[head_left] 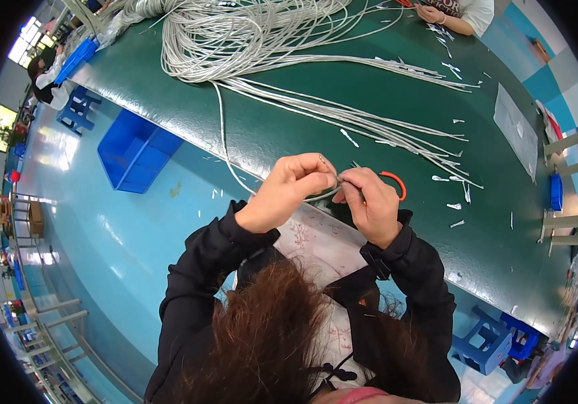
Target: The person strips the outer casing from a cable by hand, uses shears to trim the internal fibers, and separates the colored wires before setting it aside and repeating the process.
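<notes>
Close together at the table's near edge, both my hands pinch a thin grey cable. My left hand (pixel 289 190) has thumb and forefinger closed on it, and my right hand (pixel 369 202) is closed against the same spot, its fingertips touching the left's. The cable (pixel 224 138) runs down from the big coil to my left hand; its end is largely hidden by my fingers. An orange-red handle loop (pixel 396 183), apparently of scissors, shows beside my right hand, a metal tip on its other side. Whether that hand holds the tool or it lies behind, I cannot tell.
A large grey cable coil (pixel 215 40) lies on the green table (pixel 423 222), its straightened ends fanned rightward among white scraps (pixel 441 178). A clear plastic bag (pixel 514 131) lies at right. Another person's hand (pixel 430 13) is at the far side. A blue bin (pixel 134 151) stands left.
</notes>
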Action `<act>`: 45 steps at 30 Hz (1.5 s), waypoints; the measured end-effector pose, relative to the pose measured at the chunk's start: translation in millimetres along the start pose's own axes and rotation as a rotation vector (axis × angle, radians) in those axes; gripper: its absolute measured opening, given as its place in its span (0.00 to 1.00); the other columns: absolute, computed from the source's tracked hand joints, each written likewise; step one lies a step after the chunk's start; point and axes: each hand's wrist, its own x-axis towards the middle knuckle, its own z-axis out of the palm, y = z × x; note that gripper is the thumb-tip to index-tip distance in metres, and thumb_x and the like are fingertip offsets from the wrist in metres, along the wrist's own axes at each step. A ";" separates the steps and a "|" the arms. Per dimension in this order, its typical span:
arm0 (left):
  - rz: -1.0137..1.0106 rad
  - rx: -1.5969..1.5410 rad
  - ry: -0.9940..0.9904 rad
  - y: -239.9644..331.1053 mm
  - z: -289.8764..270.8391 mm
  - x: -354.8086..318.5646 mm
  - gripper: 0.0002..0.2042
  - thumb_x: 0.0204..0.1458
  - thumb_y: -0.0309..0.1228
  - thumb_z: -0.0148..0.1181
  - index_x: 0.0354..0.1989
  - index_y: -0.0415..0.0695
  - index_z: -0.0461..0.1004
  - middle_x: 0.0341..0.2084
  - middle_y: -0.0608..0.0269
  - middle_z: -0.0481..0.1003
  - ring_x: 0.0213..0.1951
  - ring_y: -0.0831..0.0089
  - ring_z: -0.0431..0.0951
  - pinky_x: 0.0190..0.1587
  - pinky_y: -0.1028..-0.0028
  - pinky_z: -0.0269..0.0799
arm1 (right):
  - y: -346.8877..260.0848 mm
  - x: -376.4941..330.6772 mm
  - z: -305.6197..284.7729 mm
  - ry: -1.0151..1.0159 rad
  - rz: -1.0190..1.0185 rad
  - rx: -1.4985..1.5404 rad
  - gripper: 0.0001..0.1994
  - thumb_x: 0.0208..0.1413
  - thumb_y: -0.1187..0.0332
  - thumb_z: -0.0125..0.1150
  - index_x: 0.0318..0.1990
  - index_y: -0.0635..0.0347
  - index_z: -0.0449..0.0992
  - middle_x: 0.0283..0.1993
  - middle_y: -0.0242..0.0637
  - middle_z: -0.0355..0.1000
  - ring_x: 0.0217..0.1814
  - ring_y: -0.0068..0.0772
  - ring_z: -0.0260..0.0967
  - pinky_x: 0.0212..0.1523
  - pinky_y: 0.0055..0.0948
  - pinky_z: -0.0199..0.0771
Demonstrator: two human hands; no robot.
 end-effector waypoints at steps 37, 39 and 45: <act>-0.212 -0.464 -0.127 -26.6 17.8 13.0 0.03 0.59 0.27 0.55 0.37 0.41 0.70 0.29 0.63 0.75 0.25 0.85 0.68 0.26 0.85 0.61 | 5.8 24.5 -48.1 -0.276 0.445 0.515 0.05 0.61 0.74 0.51 0.39 0.66 0.72 0.36 0.31 0.67 0.36 0.19 0.62 0.39 0.19 0.63; -0.225 -0.504 -0.150 -30.4 17.1 12.2 0.03 0.59 0.27 0.55 0.37 0.41 0.71 0.28 0.63 0.75 0.25 0.85 0.68 0.27 0.85 0.62 | 8.6 25.0 -52.7 -0.316 0.369 0.505 0.05 0.60 0.74 0.51 0.39 0.66 0.72 0.36 0.31 0.68 0.36 0.19 0.62 0.39 0.19 0.63; -0.036 -0.436 -0.004 -36.0 20.2 13.2 0.05 0.57 0.25 0.56 0.39 0.39 0.71 0.28 0.64 0.75 0.26 0.84 0.70 0.28 0.85 0.64 | -1.1 25.6 -46.1 -0.185 0.512 0.533 0.06 0.59 0.74 0.53 0.40 0.67 0.74 0.34 0.31 0.70 0.35 0.18 0.65 0.38 0.17 0.65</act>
